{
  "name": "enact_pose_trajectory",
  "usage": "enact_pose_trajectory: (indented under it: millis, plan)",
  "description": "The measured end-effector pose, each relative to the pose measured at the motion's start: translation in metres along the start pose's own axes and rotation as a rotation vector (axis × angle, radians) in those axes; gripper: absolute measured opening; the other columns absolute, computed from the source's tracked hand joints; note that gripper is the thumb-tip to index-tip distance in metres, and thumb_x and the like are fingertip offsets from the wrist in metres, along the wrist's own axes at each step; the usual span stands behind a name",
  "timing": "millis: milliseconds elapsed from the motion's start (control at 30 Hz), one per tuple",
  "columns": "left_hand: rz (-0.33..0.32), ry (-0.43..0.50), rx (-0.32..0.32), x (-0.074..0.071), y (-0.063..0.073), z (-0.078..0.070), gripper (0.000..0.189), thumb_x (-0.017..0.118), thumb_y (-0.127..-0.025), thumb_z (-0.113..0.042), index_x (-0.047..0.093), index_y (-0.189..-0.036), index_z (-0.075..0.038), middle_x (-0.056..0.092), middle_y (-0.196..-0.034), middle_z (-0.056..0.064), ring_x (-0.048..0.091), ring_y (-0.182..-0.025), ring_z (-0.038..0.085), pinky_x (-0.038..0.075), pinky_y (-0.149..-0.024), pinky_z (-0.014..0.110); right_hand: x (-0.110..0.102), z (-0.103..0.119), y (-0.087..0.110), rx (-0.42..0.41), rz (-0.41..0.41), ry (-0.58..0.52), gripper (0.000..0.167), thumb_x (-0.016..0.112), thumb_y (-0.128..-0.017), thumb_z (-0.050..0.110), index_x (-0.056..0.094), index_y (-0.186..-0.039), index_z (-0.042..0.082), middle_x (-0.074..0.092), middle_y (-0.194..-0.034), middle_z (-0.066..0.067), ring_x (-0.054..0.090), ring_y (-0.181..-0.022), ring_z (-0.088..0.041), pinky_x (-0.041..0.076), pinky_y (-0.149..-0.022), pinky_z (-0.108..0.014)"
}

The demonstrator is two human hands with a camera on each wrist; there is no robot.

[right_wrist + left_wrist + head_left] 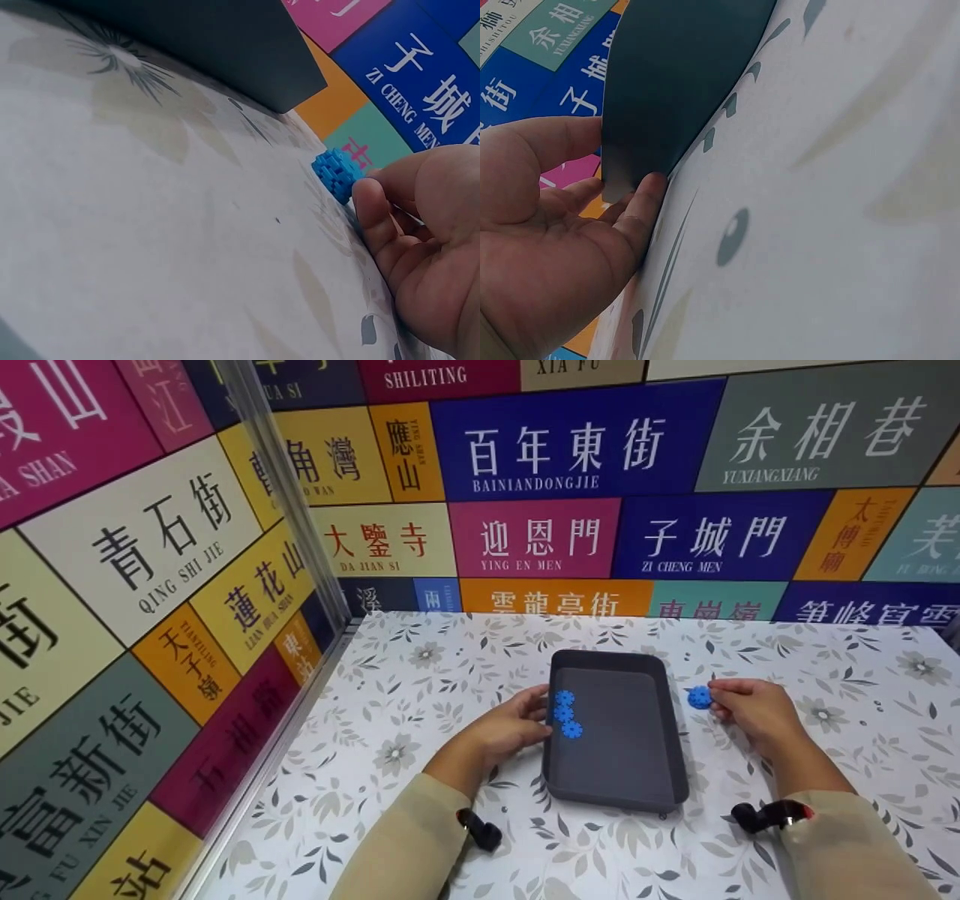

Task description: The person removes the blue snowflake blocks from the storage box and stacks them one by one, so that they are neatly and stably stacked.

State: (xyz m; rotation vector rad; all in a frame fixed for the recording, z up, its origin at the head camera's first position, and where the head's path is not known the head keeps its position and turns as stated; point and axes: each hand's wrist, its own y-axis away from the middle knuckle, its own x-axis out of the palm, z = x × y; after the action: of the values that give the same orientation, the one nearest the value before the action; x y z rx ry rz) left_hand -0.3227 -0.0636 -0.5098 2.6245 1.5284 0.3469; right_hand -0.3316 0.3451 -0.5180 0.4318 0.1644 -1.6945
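Note:
A dark grey rectangular tray (630, 765) stands on the table. My left hand (514, 727) holds its left side, the thumb at the rim and the fingers (637, 214) against the outer wall (682, 67). Inside, along that left side, lie three blue notched discs (568, 712), like plastic snowflake building pieces. Beyond the tray's right side, my right hand (757, 712) pinches a small stack of the same blue discs (335, 174) between thumb and fingertips. The stack is close over the tabletop, near the tray's outer wall (225, 45).
A white cloth with grey leaves and flowers covers the table (450, 675). Panels of coloured street-name signs (577, 442) rise behind the table and along its left. Dark wrist cameras (480, 831) sit on both sleeves.

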Motion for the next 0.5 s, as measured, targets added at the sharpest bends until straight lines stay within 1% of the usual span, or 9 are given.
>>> enact_pose_trajectory:
  millis: [233,500]
  plan:
    - [0.005,-0.01,-0.004,-0.0002,0.001,-0.0014,0.086,0.062,-0.092,0.012,0.031,-0.169,-0.012,0.041,-0.17,0.019,0.048,-0.153,0.032,0.049,-0.121,0.044,0.0009,0.002,0.0003,0.028,-0.011,0.011,0.051,0.068,-0.106,0.028,0.062,-0.145,-0.003,0.072,-0.087,0.02,0.068,-0.076,0.001,0.06,-0.072,-0.017]
    - [0.012,-0.018,-0.001,-0.0006,0.0011,-0.0013,0.087,0.063,-0.092,0.011,0.03,-0.169,-0.012,0.04,-0.17,0.019,0.047,-0.154,0.033,0.048,-0.122,0.045,0.0017,0.0053,0.0003,0.054,-0.033,-0.052,0.053,0.066,-0.106,0.032,0.06,-0.148,0.0,0.071,-0.091,0.017,0.068,-0.08,-0.002,0.062,-0.075,-0.02]
